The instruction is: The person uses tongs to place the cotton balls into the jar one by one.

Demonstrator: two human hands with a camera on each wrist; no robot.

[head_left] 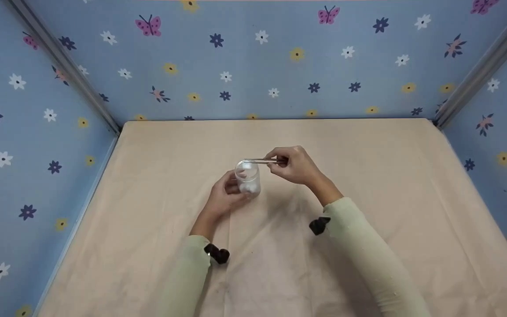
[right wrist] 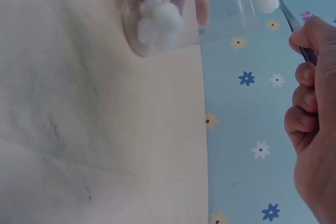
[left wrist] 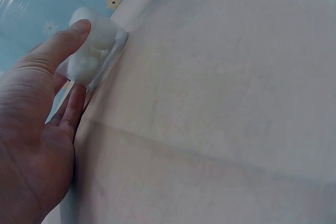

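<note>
My left hand (head_left: pixel 225 193) grips a clear plastic jar (head_left: pixel 255 179) near its base, thumb on one side and fingers round the other. Several white cotton balls (right wrist: pixel 159 23) lie at the bottom of the jar, which stands upright with its mouth uncovered. In my right hand (head_left: pixel 295 165) I pinch metal tweezers (right wrist: pixel 290 15), held level over the jar's mouth from the right. At their tips sits one white cotton ball (right wrist: pixel 267 0), right at the rim in the right wrist view. The thumb presses against the jar wall in the left wrist view.
A beige cloth (head_left: pixel 148 220) with faint creases covers the table. Blue panels (head_left: pixel 253 57) printed with flowers and butterflies stand at the back and both sides, with metal posts (head_left: pixel 71 70) at the corners. Small black devices (head_left: pixel 319 225) sit at both sleeve cuffs.
</note>
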